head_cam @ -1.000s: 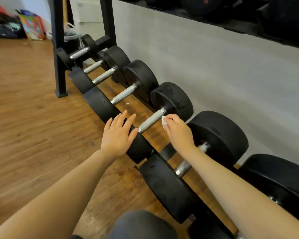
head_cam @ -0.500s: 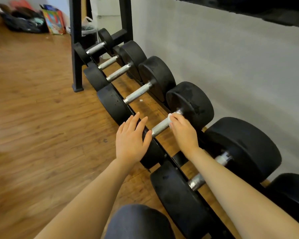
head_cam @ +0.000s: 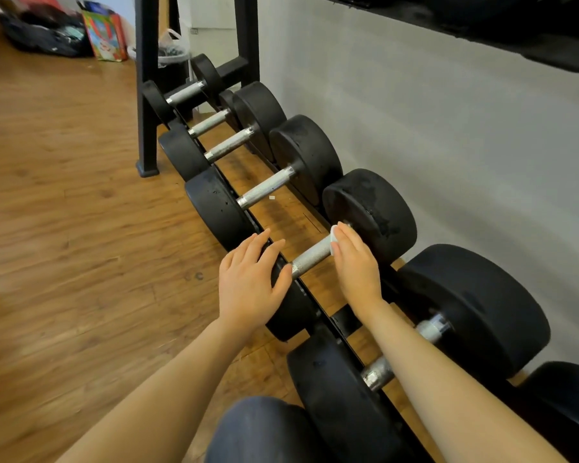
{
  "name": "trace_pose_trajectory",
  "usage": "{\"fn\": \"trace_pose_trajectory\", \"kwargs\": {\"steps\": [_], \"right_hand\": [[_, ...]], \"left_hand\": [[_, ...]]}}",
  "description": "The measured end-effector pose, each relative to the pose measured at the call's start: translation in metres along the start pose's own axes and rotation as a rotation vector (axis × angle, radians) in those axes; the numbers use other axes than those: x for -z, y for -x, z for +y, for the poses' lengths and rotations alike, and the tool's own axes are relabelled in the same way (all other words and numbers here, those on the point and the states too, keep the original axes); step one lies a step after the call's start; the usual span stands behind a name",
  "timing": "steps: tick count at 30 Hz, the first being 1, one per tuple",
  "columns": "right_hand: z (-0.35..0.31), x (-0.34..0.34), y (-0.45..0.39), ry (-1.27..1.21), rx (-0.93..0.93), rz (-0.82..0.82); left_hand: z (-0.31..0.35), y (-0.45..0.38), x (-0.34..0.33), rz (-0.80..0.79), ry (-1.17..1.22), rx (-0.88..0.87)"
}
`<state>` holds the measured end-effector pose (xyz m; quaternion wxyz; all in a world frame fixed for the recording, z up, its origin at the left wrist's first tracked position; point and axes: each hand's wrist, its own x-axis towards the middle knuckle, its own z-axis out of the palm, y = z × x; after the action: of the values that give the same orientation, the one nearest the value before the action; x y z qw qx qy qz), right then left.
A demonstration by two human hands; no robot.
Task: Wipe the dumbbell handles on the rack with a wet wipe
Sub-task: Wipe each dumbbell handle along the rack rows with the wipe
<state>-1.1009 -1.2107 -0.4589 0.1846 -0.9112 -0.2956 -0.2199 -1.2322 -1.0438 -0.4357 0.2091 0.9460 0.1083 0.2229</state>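
Note:
A row of black dumbbells with knurled metal handles lies on a low black rack (head_cam: 346, 320). My left hand (head_cam: 248, 285) rests flat, fingers straight, on the near head of one dumbbell (head_cam: 375, 212). My right hand (head_cam: 355, 262) curls over the far end of that dumbbell's handle (head_cam: 310, 257), holding a white wet wipe (head_cam: 333, 240) against it; only a small edge of the wipe shows past my fingers. Below my right forearm sits a bigger dumbbell (head_cam: 475, 305), its handle partly hidden.
Smaller dumbbells (head_cam: 301, 158) run away to the upper left toward the rack's black upright posts (head_cam: 146, 95). A grey wall runs along the right. Wooden floor lies on the left, with bags (head_cam: 104, 31) far back. My knee (head_cam: 264, 429) is at the bottom.
The view has shifted slightly. My right hand stays at the far end of the handle with the wipe; my left hand keeps resting on the near head.

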Motion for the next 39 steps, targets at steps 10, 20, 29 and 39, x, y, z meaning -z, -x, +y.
{"fn": "trace_pose_trajectory", "kwargs": {"steps": [10, 20, 29, 39], "right_hand": [[-0.005, -0.005, -0.001, -0.225, -0.094, 0.09], [-0.007, -0.013, -0.001, -0.297, -0.15, 0.156], [-0.006, -0.008, -0.003, -0.206, -0.166, 0.18], [-0.01, -0.007, 0.002, -0.125, -0.126, 0.035]], "left_hand": [[-0.036, -0.087, 0.005, -0.059, -0.174, 0.275], [-0.059, -0.105, -0.005, -0.103, -0.222, 0.332], [-0.045, -0.11, -0.007, -0.074, -0.121, 0.434], [-0.039, -0.114, -0.016, -0.089, -0.027, 0.519]]}}
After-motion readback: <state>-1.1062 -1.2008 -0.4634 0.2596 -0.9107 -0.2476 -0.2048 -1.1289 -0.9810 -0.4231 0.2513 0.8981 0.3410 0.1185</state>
